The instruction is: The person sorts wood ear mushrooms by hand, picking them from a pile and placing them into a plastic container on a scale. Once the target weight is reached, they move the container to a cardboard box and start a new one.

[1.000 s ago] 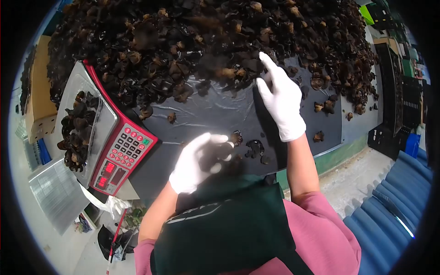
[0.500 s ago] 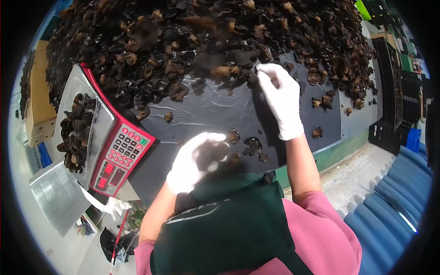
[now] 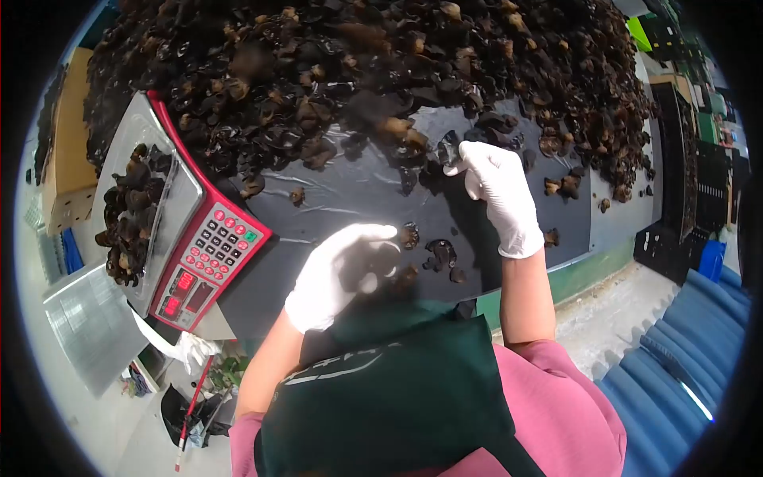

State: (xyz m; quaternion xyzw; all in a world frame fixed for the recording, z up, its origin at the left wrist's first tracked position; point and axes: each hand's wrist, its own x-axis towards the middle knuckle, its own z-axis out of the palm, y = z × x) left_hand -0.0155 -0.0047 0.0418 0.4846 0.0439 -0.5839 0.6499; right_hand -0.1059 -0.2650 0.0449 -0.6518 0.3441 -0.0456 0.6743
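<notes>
Head view: right hand pinches wrinkled fungus piece (dark, curled).

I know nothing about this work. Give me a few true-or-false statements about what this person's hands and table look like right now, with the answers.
1. The left hand and right hand both wear white gloves. True.
2. The pan of the red scale is bare. False: dark fungus pieces lie heaped on it.
3. The right hand is at the near edge of the big dark pile. True.
4. The scale stands on the person's right. False: it is on their left.
5. The sheet under the pile is white. False: it is black and shiny.
</notes>
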